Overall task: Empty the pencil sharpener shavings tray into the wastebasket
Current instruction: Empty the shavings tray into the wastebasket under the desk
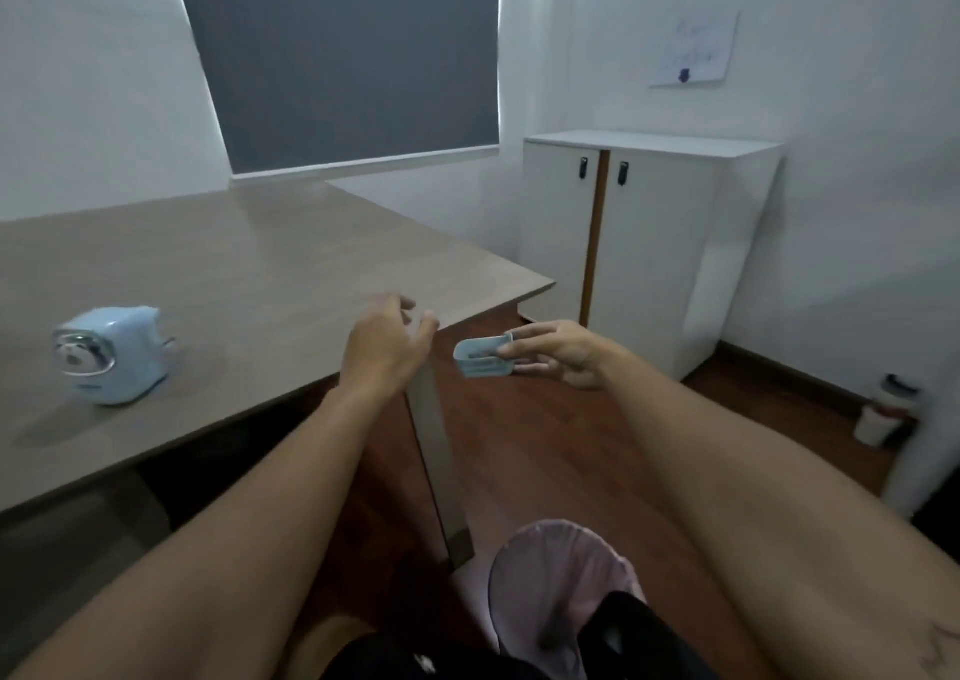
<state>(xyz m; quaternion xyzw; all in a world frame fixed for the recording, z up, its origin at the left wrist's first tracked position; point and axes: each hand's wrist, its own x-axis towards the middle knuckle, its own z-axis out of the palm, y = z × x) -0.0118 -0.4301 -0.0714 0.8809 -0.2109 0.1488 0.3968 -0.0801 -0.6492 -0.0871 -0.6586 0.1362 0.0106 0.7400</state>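
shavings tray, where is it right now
In the head view the shavings tray is pinched in the right hand, held past the desk corner above the floor, right of the empty left hand.

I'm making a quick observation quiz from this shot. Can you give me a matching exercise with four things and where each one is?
Things:
1. pencil sharpener
2. shavings tray
3. white cabinet
4. left hand

Places or states:
A. against the far wall
B. pinched in the right hand, out past the desk edge
C. standing on the desk
D. open, holding nothing

Pairs: 1-C, 2-B, 3-A, 4-D
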